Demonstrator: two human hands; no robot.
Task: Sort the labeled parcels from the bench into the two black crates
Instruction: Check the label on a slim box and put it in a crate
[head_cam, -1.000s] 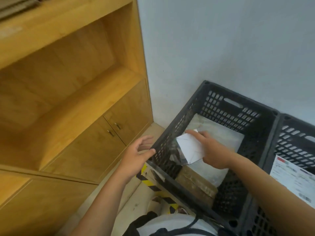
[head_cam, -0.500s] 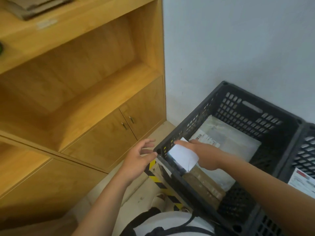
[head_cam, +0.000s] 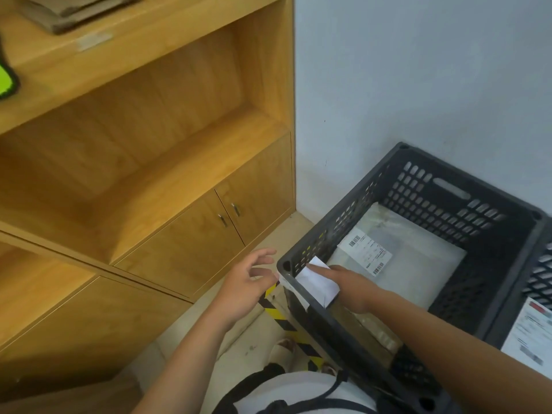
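Observation:
The left black crate (head_cam: pixel 466 177) stands on the floor against the wall. A grey mailer bag (head_cam: pixel 418 264) with a barcode label (head_cam: pixel 364 249) lies in it, with a brown cardboard parcel (head_cam: pixel 367 327) nearer me. My right hand (head_cam: pixel 352 288) reaches inside the crate at its near left corner and holds a small white parcel (head_cam: pixel 316 282) against the rim, index finger stretched along its top. Just outside that corner is my left hand (head_cam: pixel 242 282), fingers spread and holding nothing. The second black crate (head_cam: pixel 545 264) adjoins at the right and holds a labeled parcel (head_cam: pixel 528 333).
A wooden cabinet (head_cam: pixel 167 150) with open shelves and two small doors (head_cam: pixel 227 222) fills the left side. Flat brown packets (head_cam: pixel 74 10) lie on its top board, and a green object (head_cam: pixel 4 82) shows at the left edge. Yellow-black tape (head_cam: pixel 286 327) marks the floor beside the crate.
My right hand has carried the white parcel from over the grey mailer to the crate's near left corner, uncovering the mailer's label. My left hand has come off the rim.

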